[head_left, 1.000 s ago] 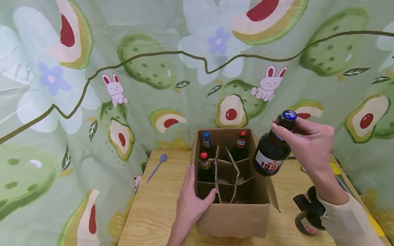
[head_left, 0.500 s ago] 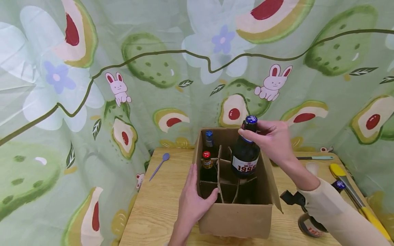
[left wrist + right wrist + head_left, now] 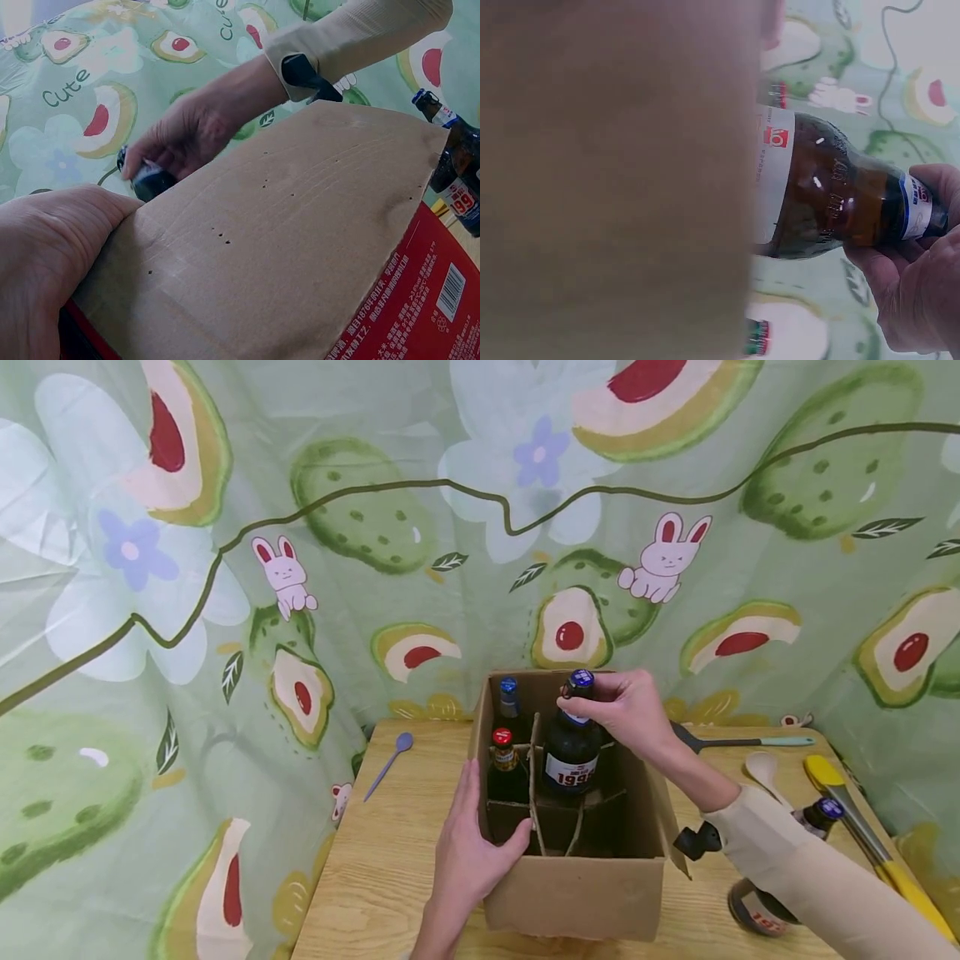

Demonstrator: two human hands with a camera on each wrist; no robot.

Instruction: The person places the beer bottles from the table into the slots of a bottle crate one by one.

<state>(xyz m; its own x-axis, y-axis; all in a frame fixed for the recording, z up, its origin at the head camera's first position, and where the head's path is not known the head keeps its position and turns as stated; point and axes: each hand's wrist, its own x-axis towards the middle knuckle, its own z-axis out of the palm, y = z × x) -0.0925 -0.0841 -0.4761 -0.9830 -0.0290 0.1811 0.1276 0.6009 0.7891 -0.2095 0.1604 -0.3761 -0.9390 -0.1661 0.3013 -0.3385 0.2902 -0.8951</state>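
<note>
A brown cardboard box (image 3: 573, 893) with cardboard dividers stands on the wooden table. My right hand (image 3: 626, 710) grips the neck of a dark bottle (image 3: 572, 752) with a blue cap and holds it part-way down in a middle cell of the box. The same bottle (image 3: 832, 199) fills the right wrist view, with the box wall (image 3: 615, 180) close beside it. My left hand (image 3: 468, 852) holds the box's near left corner, thumb over the rim; its palm (image 3: 52, 262) presses the box side (image 3: 285, 247). A red-capped bottle (image 3: 501, 768) and a blue-capped bottle (image 3: 508, 702) stand in the left cells.
Another dark bottle (image 3: 757, 906) lies by my right forearm, and one with a blue cap (image 3: 821, 814) is behind the sleeve. A purple spoon (image 3: 386, 764) lies left of the box. Yellow tongs (image 3: 862, 831), a pale spoon (image 3: 761, 768) and a dark spatula (image 3: 738, 742) lie to the right. A patterned cloth hangs behind.
My right hand has carried the blue-capped bottle from right of the box to over it and lowered it into a cell. The left hand has stayed on the box corner.
</note>
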